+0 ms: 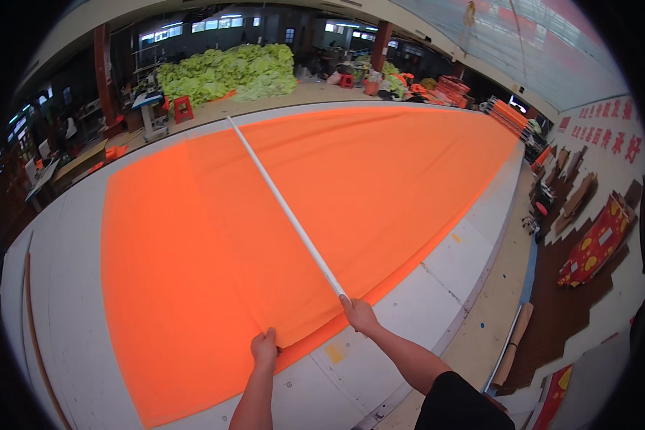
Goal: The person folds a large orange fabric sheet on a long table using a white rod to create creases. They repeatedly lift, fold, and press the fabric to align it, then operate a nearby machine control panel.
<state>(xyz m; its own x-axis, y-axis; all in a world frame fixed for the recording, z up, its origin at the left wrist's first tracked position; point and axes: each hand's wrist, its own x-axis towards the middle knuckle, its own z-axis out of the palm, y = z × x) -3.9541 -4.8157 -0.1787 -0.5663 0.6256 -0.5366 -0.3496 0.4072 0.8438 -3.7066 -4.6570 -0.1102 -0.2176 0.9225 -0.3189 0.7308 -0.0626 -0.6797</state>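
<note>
A wide sheet of bright orange fabric (172, 287) lies spread in layers over a long pale table (72, 287). Across it runs a long white pole (287, 208), reaching from the far edge to the near one. My right hand (358, 314) is closed around the pole's near end. At the near edge of the cloth, my left hand (265, 347) pinches the upper layer's border, thumb on top. Its other fingers are partly hidden. Soft creases show in the fabric right of the pole.
A large heap of yellow-green fabric (226, 72) sits beyond the table, near a red stool (183, 109). Orange rolls (509, 118) stand at the table's far right end. A thin brown strip (32, 330) lies on the left. Along the right wall leans a brown roll (512, 347).
</note>
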